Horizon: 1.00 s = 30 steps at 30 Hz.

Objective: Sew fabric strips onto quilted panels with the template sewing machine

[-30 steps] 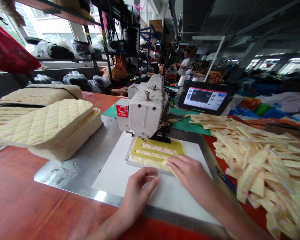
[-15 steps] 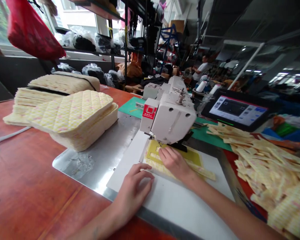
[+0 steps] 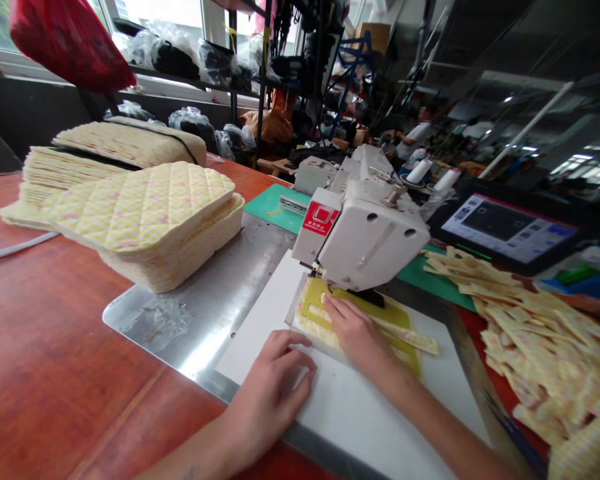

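A yellow slotted template [image 3: 354, 308] lies under the sewing machine's needle area on a white board [image 3: 375, 427]. Quilted cream strips with a pink pattern show through its slots. My right hand [image 3: 357, 338] rests flat on the template, fingertips by its slot. A loose quilted strip [image 3: 410, 337] runs out from under that hand to the right. My left hand [image 3: 270, 400] sits curved on the bare white board, holding nothing. The needle is hidden behind the machine head [image 3: 365, 240].
A steel plate [image 3: 200, 300] is set into a red table [image 3: 55, 347]. Stacks of quilted pads [image 3: 140, 213] stand at left. Loose strips [image 3: 540, 347] are heaped at right, beyond them a touchscreen [image 3: 505, 230]. A co-worker [image 3: 416, 137] stands far back.
My right hand has moved forward onto the template, and the strip now lies across its right side. The view has swung, shifting the machine to the right. My left hand stays on the board.
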### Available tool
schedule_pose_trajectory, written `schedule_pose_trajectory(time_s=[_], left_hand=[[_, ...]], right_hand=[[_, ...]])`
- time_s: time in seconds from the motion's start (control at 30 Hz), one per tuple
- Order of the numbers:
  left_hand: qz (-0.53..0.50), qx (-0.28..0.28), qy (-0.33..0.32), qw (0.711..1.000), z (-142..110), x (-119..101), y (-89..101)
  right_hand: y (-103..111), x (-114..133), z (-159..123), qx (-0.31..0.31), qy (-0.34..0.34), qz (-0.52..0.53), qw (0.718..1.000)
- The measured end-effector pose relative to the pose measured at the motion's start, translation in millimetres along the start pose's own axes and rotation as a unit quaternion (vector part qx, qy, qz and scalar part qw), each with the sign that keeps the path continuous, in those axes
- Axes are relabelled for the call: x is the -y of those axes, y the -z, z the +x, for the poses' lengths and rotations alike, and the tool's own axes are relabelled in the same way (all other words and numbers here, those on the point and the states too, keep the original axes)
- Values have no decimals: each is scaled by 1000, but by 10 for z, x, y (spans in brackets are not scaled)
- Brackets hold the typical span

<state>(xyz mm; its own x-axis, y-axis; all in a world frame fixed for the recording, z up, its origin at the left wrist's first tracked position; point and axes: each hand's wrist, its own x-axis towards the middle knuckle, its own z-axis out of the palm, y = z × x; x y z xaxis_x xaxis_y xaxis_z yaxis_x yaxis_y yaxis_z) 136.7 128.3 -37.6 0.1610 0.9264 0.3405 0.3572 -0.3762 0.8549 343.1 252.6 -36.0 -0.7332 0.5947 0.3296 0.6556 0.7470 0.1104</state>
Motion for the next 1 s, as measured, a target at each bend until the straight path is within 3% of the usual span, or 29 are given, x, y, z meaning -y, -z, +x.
schedule_pose_trajectory(time_s=[0.13, 0.3, 0.5, 0.63, 0.73, 0.83, 0.9, 1.0], left_hand=[[-1, 12, -5, 1000, -5, 4, -12], [10, 40, -20, 999, 51, -18, 24], [10, 41, -7, 999, 148, -22, 33], [14, 29, 12, 999, 156, -31, 33], [3, 6, 38, 999, 156, -65, 59], [-56, -31, 83, 994, 196, -138, 62], [-150, -43, 120, 980, 259, -223, 25], [-317, -19, 173, 932, 371, -406, -84]], right_hand=[[-23, 183, -54, -14, -99, 86, 991], [-103, 338, -32, -41, -164, 100, 981], [-190, 197, 139, -124, -225, 194, 947], [-161, 161, 234, -122, -231, 132, 956], [60, 218, 171, -120, -219, 90, 964], [497, 280, 3, -109, -242, 185, 946], [822, 313, -114, -67, -278, 311, 906], [1157, 365, -240, -7, -316, 486, 815]])
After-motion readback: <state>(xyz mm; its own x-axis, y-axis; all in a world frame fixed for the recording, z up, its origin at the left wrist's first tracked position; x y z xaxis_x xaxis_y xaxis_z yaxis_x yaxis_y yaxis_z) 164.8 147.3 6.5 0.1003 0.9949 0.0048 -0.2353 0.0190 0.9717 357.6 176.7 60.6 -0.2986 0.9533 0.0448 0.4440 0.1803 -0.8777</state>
